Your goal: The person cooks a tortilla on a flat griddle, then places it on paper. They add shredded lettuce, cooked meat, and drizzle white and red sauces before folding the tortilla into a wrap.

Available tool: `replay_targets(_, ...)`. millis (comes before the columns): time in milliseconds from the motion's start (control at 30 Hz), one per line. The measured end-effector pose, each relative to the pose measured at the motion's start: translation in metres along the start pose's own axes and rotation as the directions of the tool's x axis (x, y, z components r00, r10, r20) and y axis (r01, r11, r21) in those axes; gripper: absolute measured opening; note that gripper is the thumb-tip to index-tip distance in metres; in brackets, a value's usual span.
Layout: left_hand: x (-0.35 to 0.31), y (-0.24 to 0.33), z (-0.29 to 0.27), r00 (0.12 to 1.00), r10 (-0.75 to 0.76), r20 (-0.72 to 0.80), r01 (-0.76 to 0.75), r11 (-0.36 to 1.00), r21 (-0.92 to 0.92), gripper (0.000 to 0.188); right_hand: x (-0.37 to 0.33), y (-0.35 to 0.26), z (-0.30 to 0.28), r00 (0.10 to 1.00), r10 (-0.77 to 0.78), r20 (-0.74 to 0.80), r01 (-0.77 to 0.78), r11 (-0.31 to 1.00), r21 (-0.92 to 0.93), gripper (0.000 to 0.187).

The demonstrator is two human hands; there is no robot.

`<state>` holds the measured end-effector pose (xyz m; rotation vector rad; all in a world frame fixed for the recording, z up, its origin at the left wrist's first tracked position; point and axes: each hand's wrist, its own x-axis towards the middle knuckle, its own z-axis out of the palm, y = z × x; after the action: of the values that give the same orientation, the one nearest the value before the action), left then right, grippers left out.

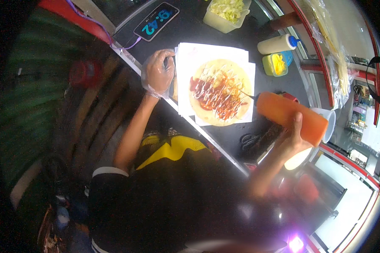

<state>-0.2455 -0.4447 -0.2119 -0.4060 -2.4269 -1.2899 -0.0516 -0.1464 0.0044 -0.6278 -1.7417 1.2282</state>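
My right hand (294,141) grips an orange squeeze bottle (285,114), tilted so its nozzle points left over a round flatbread (204,107). A thin dark line of sauce runs from the nozzle to the food. Shredded filling (221,86) with red-brown sauce and white streaks covers the middle of the flatbread, which lies flat on white paper sheets (213,51). In a clear plastic glove, my left hand (159,72) is curled at the left edge of the paper. Its fingertips are close to that edge, and whatever they may pinch is hidden.
A tub of chopped greens (228,17) stands at the back. To its right are a white squeeze bottle (276,44) lying sideways and a small yellow-filled container (275,64). A phone (156,21) with a cable lies far left. Scissors (251,141) lie near the dark counter's front edge (207,135).
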Motion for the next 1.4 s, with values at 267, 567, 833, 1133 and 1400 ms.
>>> replay_targets(267,-0.001,-0.005,0.002,1.000,0.016,-0.002,-0.016,0.999,-0.035,0.016,0.007,0.007,0.031,0.963,-0.109,0.247,0.126,0.990,-0.057,0.069)
replay_targets(567,-0.001,-0.005,0.003,1.000,0.018,-0.007,-0.018,1.000,-0.003,0.014,0.006,0.011,0.042,0.986,-0.056,0.156,0.059,0.998,-0.014,0.077)
replay_targets(833,0.003,-0.008,0.007,0.998,0.056,-0.036,-0.058,0.998,-0.039,0.015,0.007,0.002,0.018,0.988,-0.066,0.137,0.073,0.996,-0.049,0.073)
replay_targets(1133,0.002,-0.005,0.004,0.997,0.080,-0.010,-0.079,0.993,0.082,0.012,0.007,-0.010,-0.029,0.962,-0.196,0.189,0.242,0.932,-0.268,0.054)
replay_targets(1400,-0.002,-0.008,0.006,0.996,0.090,-0.021,-0.087,0.988,0.126,0.013,0.011,-0.009,-0.071,0.997,-0.060,0.037,0.062,0.996,-0.057,0.064)
